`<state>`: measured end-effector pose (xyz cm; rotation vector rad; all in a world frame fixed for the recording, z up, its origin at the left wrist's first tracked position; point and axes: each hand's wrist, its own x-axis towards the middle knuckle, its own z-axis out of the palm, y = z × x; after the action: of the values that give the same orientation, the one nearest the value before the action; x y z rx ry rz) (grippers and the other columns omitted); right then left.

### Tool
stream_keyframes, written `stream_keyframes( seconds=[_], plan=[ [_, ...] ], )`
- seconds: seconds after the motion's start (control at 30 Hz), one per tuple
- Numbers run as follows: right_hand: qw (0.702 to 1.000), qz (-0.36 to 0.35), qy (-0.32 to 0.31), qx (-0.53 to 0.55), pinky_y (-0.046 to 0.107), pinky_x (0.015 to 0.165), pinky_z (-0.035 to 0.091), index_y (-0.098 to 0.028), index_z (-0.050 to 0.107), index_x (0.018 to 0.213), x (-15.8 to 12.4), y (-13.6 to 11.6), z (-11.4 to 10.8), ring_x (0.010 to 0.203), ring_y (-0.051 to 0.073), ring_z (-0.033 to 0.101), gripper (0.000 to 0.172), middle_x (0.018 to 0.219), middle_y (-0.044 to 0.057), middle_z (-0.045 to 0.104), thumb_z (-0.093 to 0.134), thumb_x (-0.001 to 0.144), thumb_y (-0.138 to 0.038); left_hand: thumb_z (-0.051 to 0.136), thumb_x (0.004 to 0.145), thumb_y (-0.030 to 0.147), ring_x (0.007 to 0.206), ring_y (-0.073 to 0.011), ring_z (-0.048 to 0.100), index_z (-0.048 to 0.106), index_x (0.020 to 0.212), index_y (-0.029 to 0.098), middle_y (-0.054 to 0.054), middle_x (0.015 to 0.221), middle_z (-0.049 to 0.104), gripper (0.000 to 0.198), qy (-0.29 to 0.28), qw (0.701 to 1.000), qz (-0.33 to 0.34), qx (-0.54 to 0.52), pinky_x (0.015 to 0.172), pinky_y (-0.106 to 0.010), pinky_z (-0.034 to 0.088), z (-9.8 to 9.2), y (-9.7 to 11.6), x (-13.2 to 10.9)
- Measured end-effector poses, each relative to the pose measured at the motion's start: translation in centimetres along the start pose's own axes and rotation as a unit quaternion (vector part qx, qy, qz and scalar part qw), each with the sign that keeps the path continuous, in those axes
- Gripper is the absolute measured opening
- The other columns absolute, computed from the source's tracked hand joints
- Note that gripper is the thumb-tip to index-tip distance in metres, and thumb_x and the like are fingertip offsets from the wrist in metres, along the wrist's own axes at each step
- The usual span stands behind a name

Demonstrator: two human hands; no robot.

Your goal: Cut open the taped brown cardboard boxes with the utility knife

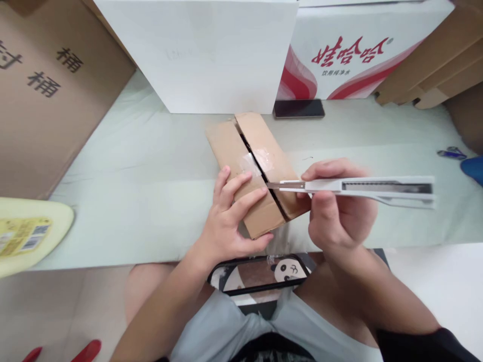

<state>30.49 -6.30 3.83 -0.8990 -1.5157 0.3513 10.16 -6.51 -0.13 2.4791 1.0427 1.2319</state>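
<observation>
Nearest, a white knife (pixel 350 186) in the right hand's (pixel 341 218) grip meets the gap (pixel 253 157) in a cardboard box (pixel 273 158) on the worktop (pixel 143 196), and pressing too hard could slip its blade (pixel 287 185) into the left hand (pixel 228 218) clasping the box alongside.

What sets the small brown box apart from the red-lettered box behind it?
The small brown box is bare cardboard with patches of glossy tape; the red-lettered box is mostly white, with red curves. The small brown box looks smaller than the red-lettered box. The left hand holds the small brown box; no hand touches the red-lettered box. Both rest on the pale table cover.
</observation>
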Motion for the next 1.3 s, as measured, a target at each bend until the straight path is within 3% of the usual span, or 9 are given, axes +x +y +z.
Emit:
stream_keyframes(
  seconds=[0.17,0.3,0.43,0.53,0.6,0.7,0.97,1.13,1.3],
  plan=[
    [0.973,-0.124,0.191,0.026,0.031,0.05,0.049,-0.031,0.074,0.105,2.0,-0.7,-0.4,0.058,0.015,0.054,0.019,0.071,-0.001,0.049,0.059,0.098,-0.04,0.063,0.09,0.06,0.147,-0.0309,0.045,0.049,0.147,0.027,-0.014,0.15,0.05,0.067,0.008,1.0,0.018,-0.015,0.131,-0.06,0.025,0.1,-0.2,0.1],
    [0.979,-0.042,0.199,-0.008,0.029,0.057,0.051,-0.038,0.069,0.108,3.1,0.5,-2.3,0.057,0.012,0.049,0.02,0.078,-0.002,0.042,0.051,0.101,-0.034,0.066,0.088,0.059,0.144,-0.0323,0.048,0.047,0.149,0.032,-0.012,0.15,0.051,0.07,0.005,1.0,0.012,-0.028,0.13,-0.063,0.026,0.2,-0.3,0.2],
    [0.961,0.106,-0.028,-0.255,0.037,0.069,0.052,-0.027,0.067,0.121,2.3,5.0,-3.9,0.074,0.02,0.06,0.031,0.09,0.004,0.059,0.053,0.094,-0.025,0.072,0.084,0.055,0.145,-0.0346,0.047,0.049,0.148,0.031,-0.011,0.15,0.051,0.071,0.008,0.999,0.011,-0.031,0.13,-0.063,0.026,0.1,-0.3,0.1],
    [0.847,0.255,-0.269,-0.382,0.046,0.084,0.053,-0.019,0.066,0.131,1.2,7.9,-4.1,0.101,0.032,0.066,0.042,0.106,0.014,0.069,0.051,0.091,-0.023,0.071,0.085,0.056,0.15,-0.036,0.04,0.05,0.146,0.026,-0.014,0.149,0.051,0.072,0.001,1.0,0.01,-0.013,0.13,-0.063,0.025,-0.2,-0.1,0.2],
    [0.785,0.318,-0.343,-0.405,0.047,0.087,0.052,-0.02,0.064,0.136,0.8,8.6,-3.9,0.109,0.034,0.066,0.045,0.121,0.017,0.07,0.046,0.095,-0.025,0.07,0.086,0.053,0.15,-0.0374,0.039,0.047,0.147,0.027,-0.014,0.147,0.051,0.07,-0.006,1.0,0.005,0.0,0.128,-0.067,0.025,-0.5,0.3,0.3],
    [0.754,0.343,-0.363,-0.428,0.045,0.086,0.052,-0.025,0.063,0.139,0.7,8.2,-3.3,0.11,0.035,0.068,0.045,0.126,0.015,0.069,0.044,0.099,-0.03,0.07,0.083,0.035,0.148,-0.0388,0.042,0.045,0.147,0.033,-0.012,0.148,0.048,0.069,-0.006,1.0,0.0,0.021,0.123,-0.071,0.03,-1.2,1.4,0.7],
    [0.789,0.297,-0.338,-0.418,0.051,0.099,0.051,-0.018,0.068,0.133,1.1,7.7,-2.7,0.117,0.037,0.066,0.044,0.125,0.015,0.072,0.05,0.095,-0.032,0.067,0.077,0.018,0.153,-0.0514,0.028,0.063,0.133,0.026,-0.015,0.151,0.033,0.056,-0.061,0.994,-0.023,0.087,0.115,-0.075,0.04,-2.1,3.3,1.0],
    [0.848,0.293,-0.301,-0.323,0.047,0.096,0.052,-0.018,0.073,0.121,0.9,8.0,-2.8,0.104,0.031,0.069,0.039,0.122,0.013,0.074,0.052,0.092,-0.033,0.066,0.078,0.02,0.155,-0.0498,0.026,0.064,0.13,0.024,-0.014,0.154,0.037,0.052,-0.054,0.995,-0.019,0.08,0.122,-0.077,0.028,-1.8,2.9,1.1],
    [0.886,0.304,-0.286,-0.201,0.041,0.097,0.053,-0.018,0.073,0.113,1.0,7.4,-2.9,0.11,0.027,0.07,0.037,0.119,0.012,0.076,0.048,0.095,-0.038,0.063,0.081,0.022,0.145,-0.0409,0.047,0.064,0.13,0.025,-0.013,0.149,0.049,0.049,-0.051,0.996,0.003,0.071,0.125,-0.076,0.021,-1.6,2.2,1.6]
  ],
)
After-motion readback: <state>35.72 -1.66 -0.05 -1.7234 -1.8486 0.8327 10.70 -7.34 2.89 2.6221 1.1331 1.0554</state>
